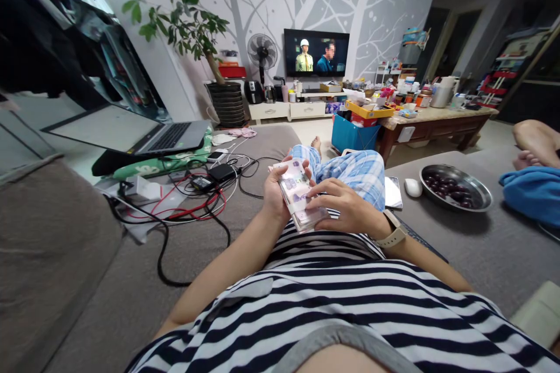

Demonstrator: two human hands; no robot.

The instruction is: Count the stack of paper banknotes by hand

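A bundle of pale purple and pink banknotes, with a whitish band around its lower part, is held in front of my striped shirt. My left hand wraps around its left side, thumb along the edge and fingertips showing at the far right edge. From the right, my right hand reaches across the lower end, its fingers bent over the notes and its thumb by the bottom corner. Part of the bundle is hidden beneath those fingers. A watch with a light strap is on my right wrist.
Left on the sofa are a laptop and tangled cables. To the right lie a phone, a white mouse and a metal bowl of dark round fruit. Another person's leg shows at far right.
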